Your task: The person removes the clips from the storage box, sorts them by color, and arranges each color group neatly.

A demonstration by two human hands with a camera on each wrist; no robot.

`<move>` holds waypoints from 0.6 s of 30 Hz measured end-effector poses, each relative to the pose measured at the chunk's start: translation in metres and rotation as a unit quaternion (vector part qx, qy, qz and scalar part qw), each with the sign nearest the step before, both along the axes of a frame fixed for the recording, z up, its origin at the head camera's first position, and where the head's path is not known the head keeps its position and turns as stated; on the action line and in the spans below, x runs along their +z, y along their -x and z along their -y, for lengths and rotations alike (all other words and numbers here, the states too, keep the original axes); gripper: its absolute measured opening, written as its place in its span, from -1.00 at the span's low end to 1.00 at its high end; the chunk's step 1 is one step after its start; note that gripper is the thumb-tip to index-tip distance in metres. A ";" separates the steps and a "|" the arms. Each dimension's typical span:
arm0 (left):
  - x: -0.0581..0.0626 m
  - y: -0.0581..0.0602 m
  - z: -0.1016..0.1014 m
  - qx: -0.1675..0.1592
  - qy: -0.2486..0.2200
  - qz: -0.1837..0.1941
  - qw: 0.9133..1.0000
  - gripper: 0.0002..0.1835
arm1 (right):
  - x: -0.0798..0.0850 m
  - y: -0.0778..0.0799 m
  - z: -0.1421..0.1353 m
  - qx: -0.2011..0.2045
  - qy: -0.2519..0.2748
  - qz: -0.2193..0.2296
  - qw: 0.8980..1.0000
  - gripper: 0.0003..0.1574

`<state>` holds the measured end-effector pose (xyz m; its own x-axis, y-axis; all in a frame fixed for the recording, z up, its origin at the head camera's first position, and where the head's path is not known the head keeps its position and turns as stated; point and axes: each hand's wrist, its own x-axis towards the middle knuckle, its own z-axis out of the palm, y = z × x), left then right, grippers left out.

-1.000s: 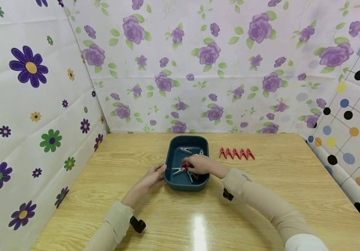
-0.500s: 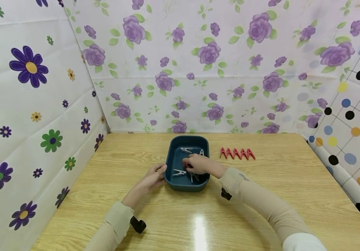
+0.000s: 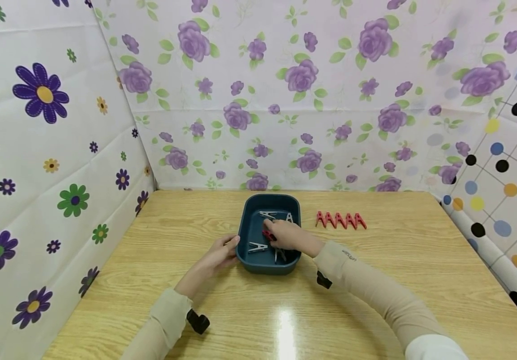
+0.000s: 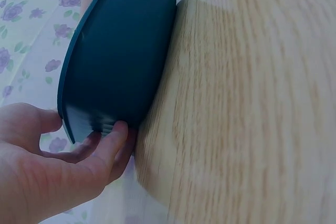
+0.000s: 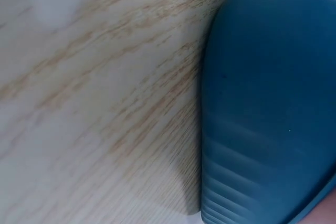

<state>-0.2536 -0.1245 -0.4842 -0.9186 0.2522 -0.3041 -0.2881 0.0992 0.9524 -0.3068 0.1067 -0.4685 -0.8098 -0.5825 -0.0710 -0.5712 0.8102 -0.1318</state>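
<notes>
**Clerk:** Nearest items?

**Checker:** Two beige sleeves, a black device [image 3: 197,322] at the left wrist, another [image 3: 324,280] at the right. Between them, a wood-grain table [image 3: 186,215] — pale yellow-brown, glossy, one bright streak of reflection on the near side of both grips.

**Clerk:** The grips?

**Checker:** Left hand [image 3: 222,251]: grasping a dark blue basin [image 3: 263,270], thumb at the rim, fingers against the outer wall. Right hand [image 3: 287,235]: inside the basin, a red clothespin [image 3: 267,235] pinched between thumb and fingers.

**Clerk:** Around that pinch?

**Checker:** Grey clothespins, four seen in the basin: one [image 3: 257,247] just to the near left of it, one partly hidden on the near side beneath the hand, two beyond it. Past the right wrist, off to the right on the table: a row of red clothespins [image 3: 338,216], five, side by side.

**Clerk:** Farthest?

**Checker:** The table's back edge, then a rose-printed sheet [image 3: 236,117] facing both hands, purple blooms, green leaves, one horizontal crease. Well left of the left hand, a daisy-printed sheet [image 3: 42,95]; well right of the right, a dotted sheet [image 3: 501,165] — black, blue, yellow, orange, joined by thin lines.
</notes>
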 end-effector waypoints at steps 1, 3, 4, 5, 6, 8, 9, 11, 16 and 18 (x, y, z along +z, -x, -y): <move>0.000 0.000 0.000 0.000 0.000 0.000 1.000 -0.46 | 0.000 0.000 0.000 -0.001 0.002 -0.001 1.000 -0.40; 0.000 0.000 0.000 -0.002 0.001 0.000 1.000 -0.46 | 0.001 -0.001 0.000 0.001 0.008 -0.004 1.000 -0.36; 0.000 0.000 0.000 -0.004 0.001 0.000 1.000 -0.46 | 0.001 -0.001 -0.001 0.003 0.012 -0.007 1.000 -0.35; 0.000 0.000 0.000 -0.004 0.001 0.001 1.000 -0.46 | 0.001 -0.001 -0.001 0.005 0.018 -0.013 1.000 -0.36; 0.001 0.000 0.000 -0.005 0.001 0.002 1.000 -0.46 | 0.001 0.000 -0.001 0.008 0.024 -0.020 0.999 -0.39; 0.001 0.000 0.000 -0.005 -0.001 0.003 1.000 -0.45 | 0.001 0.001 -0.002 0.013 0.036 -0.037 0.999 -0.53; 0.002 0.000 0.000 -0.006 -0.001 0.003 1.000 -0.45 | 0.001 0.002 -0.003 0.015 0.039 -0.045 0.998 -0.62; 0.003 -0.001 0.000 -0.007 0.000 0.002 1.000 -0.45 | 0.000 0.003 -0.003 0.016 0.046 -0.057 0.997 -0.79; 0.003 -0.001 0.000 -0.010 0.004 0.000 1.000 -0.45 | -0.001 0.005 -0.005 0.016 0.050 -0.056 0.997 -0.86; 0.003 -0.002 0.001 -0.014 0.001 -0.001 1.000 -0.45 | 0.000 0.004 -0.005 0.018 0.053 -0.055 0.997 -0.86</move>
